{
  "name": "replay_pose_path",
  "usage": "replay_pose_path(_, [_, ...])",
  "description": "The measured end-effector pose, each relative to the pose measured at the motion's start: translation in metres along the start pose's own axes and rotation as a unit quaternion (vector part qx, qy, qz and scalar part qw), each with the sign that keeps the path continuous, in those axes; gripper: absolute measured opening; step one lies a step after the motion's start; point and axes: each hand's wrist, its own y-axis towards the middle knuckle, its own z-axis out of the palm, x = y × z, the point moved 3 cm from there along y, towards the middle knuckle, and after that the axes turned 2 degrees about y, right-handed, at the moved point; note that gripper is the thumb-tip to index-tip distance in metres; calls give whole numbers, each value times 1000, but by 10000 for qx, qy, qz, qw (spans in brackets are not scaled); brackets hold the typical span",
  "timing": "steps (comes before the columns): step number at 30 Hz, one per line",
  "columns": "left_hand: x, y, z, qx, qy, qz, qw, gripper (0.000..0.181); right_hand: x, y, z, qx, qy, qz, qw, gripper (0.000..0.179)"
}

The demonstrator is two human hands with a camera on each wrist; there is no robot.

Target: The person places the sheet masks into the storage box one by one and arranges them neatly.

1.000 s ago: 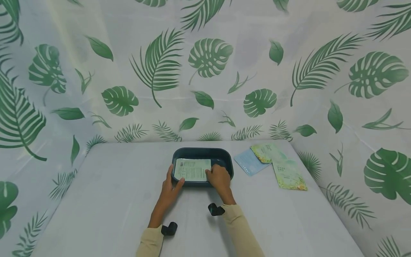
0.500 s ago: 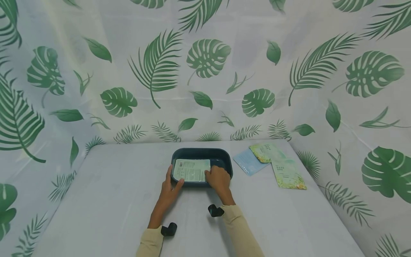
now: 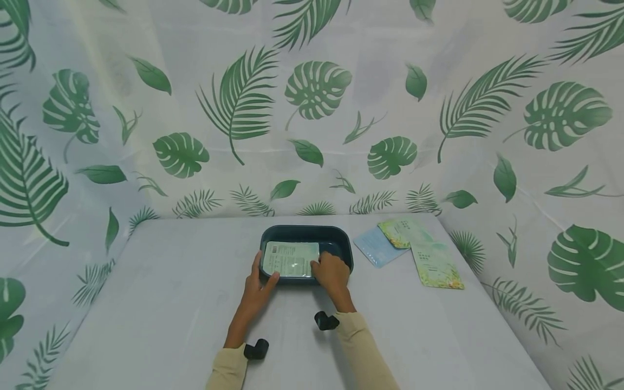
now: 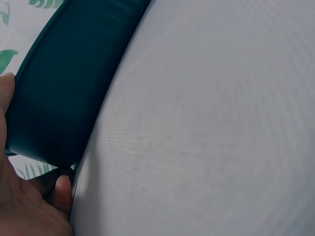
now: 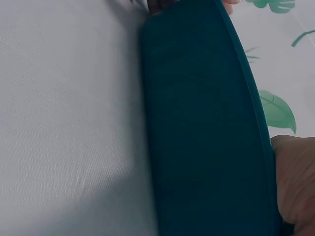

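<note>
A dark teal rectangular tub [image 3: 307, 234] stands on the white table. Inside it, on the left, a flat pale green sachet [image 3: 291, 259] shows its printed back with a barcode. My left hand [image 3: 255, 290] grips the tub's front left corner, thumb at the front rim and fingers along the left side. In the left wrist view that hand [image 4: 24, 206] is around the tub's end wall [image 4: 69, 88]. My right hand [image 3: 333, 272] reaches over the front rim with curled fingers and pinches the sachet's right edge. The tub wall [image 5: 206, 118] hides its fingertips in the right wrist view.
Right of the tub lie a light blue sachet [image 3: 379, 250], a green and yellow sachet [image 3: 397, 234] overlapping it, and another green one [image 3: 437, 265] nearer the front. A leaf-printed white cloth [image 3: 341, 179] hangs behind the table [image 3: 185, 292] and at both sides.
Both hands keep their places on the tub and the sachet. A bright reflection has grown on the sachet's lower right part; the camera view has shifted slightly.
</note>
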Motion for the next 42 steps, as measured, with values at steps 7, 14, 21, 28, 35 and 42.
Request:
replay_pose_path(7, [2, 2, 0, -19, -7, 77, 10000, 81, 0, 2, 0, 55, -23, 14, 10000, 28])
replay_pose_path(14, [2, 1, -1, -43, -62, 172, 9998, 82, 1, 0, 0, 152, 27, 71, 9999, 28])
replay_pose_path(21, [3, 1, -1, -87, -80, 207, 9997, 82, -1, 0, 2, 102, 121, 113, 9998, 31])
replay_pose_path(28, [3, 1, 0, -43, -24, 207, 9998, 82, -2, 1, 2, 73, 239, 161, 9996, 33])
replay_pose_path(35, [3, 0, 0, -84, -19, 194, 9998, 81, -1, -1, 2, 45, 293, 279, 9992, 32])
replay_pose_path(42, [5, -1, 2, -160, -23, 119, 9998, 83, -3, -2, 3, -24, 277, 319, 9991, 30])
